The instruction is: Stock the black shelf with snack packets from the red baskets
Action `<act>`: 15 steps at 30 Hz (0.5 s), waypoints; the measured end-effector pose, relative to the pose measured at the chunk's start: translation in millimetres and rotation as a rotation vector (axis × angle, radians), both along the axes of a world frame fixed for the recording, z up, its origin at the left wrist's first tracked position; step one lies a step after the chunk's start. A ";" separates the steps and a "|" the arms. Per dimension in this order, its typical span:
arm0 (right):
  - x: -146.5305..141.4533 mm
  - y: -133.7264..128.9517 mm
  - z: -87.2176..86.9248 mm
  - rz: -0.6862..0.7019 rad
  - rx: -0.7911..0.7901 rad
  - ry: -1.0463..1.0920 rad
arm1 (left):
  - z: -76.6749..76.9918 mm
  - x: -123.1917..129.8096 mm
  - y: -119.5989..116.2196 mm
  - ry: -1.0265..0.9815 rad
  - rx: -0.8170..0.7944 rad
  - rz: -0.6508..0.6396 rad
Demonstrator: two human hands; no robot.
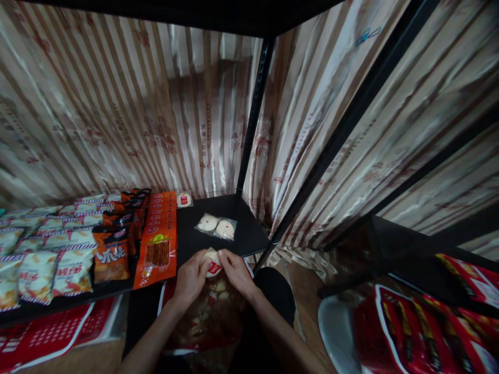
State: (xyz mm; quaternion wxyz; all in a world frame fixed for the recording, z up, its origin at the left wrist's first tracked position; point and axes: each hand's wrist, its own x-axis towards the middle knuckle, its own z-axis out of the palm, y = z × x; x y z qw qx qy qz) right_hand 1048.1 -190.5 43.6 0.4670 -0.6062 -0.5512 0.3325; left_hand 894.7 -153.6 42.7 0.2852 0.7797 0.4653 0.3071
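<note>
Both hands meet low in the middle of the head view. Between them is a round white packet with a red label (213, 264). My left hand (192, 277) grips its left side, with the fingers closed. On its right side, my right hand (235, 271) pinches the edge. Beneath the hands a large clear bag of small packets (212, 317) rests near the lap. Two more round white packets (216, 226) lie on the black shelf (241, 208) just beyond, and another one with a red label (184, 199) sits by the curtain.
Rows of white snack bags (37, 275), orange-brown bags (112, 254) and a flat orange package (158, 234) fill the shelf's left side. Red baskets (54, 324) are below it. Black posts (255, 111) stand before striped curtains. At right are a grey stool (335, 327) and red packages (429, 332).
</note>
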 end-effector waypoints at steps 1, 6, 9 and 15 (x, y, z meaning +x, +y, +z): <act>-0.6 -0.2 1.0 0.020 -0.008 0.065 | 1.0 -0.4 1.7 -0.058 -0.042 0.013; -5.0 0.1 -1.4 0.098 -0.044 0.335 | 2.8 -0.7 7.1 -0.366 -0.302 0.073; -8.3 0.6 -6.9 0.043 -0.058 0.468 | 0.2 0.4 9.5 -0.486 -0.389 0.099; -15.5 1.0 -11.3 -0.091 -0.107 0.751 | -2.3 5.4 7.0 -0.749 -0.553 0.182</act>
